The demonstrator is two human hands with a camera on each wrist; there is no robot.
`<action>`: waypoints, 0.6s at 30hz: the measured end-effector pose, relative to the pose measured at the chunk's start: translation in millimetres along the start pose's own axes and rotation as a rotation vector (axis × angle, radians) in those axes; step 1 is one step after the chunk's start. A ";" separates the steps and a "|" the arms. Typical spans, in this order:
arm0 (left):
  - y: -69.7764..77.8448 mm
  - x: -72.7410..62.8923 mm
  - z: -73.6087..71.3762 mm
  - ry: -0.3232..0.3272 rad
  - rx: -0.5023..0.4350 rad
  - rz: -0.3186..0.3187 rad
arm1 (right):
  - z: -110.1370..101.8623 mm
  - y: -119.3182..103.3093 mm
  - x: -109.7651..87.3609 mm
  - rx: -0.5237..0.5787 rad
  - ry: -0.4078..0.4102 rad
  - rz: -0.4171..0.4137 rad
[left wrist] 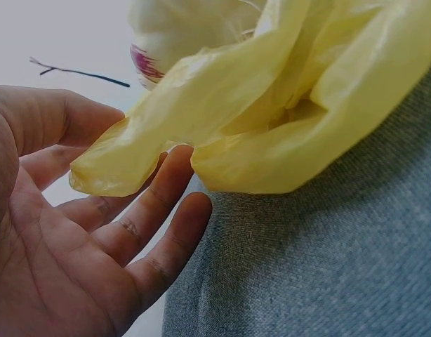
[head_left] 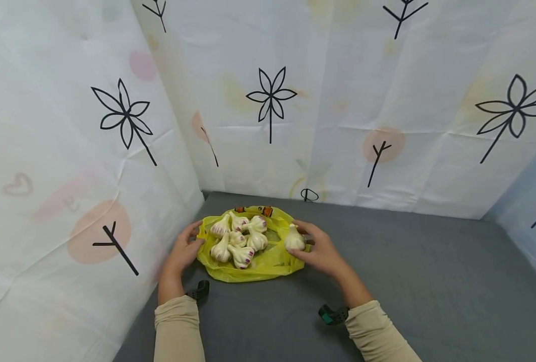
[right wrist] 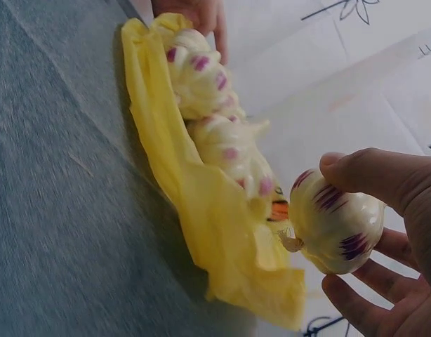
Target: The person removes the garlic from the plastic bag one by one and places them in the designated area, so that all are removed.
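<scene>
A yellow plastic bag point(head_left: 274, 264) lies spread open on the grey table, with several white garlic bulbs point(head_left: 243, 256) with purple marks heaped on its left half. At the bag's left edge is my left hand point(head_left: 184, 251). The left wrist view shows a fold of the yellow bag point(left wrist: 194, 105) pinched between thumb and index finger, the other fingers loosely bent below it. My right hand point(head_left: 324, 254) grips a single garlic bulb point(head_left: 294, 239) over the bag's right end. In the right wrist view, thumb and fingers curl round this garlic bulb point(right wrist: 342, 225), raised above the bag.
Grey cloth covers the table point(head_left: 413, 281), which stretches off to the right. White patterned sheets point(head_left: 331, 90) hang close behind and to the left of the bag. A dark wrist strap point(head_left: 333, 315) sits at each sleeve cuff.
</scene>
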State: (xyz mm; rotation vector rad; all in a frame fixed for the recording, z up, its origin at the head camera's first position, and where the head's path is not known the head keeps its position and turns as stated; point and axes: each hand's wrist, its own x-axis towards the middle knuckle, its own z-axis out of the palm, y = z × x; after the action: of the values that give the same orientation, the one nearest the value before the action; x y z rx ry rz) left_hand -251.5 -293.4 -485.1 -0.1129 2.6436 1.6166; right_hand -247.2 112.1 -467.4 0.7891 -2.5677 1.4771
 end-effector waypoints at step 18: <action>0.9 -1.1 0.9 -0.014 -0.011 -0.010 | -27.7 18.9 -15.3 -0.023 0.086 0.001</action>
State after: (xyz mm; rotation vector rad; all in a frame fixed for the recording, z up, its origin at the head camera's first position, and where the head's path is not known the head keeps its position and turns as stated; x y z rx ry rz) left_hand -250.5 -292.2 -484.7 -0.1142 2.6196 1.6226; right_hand -247.9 148.6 -472.2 0.7057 -2.5178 1.4464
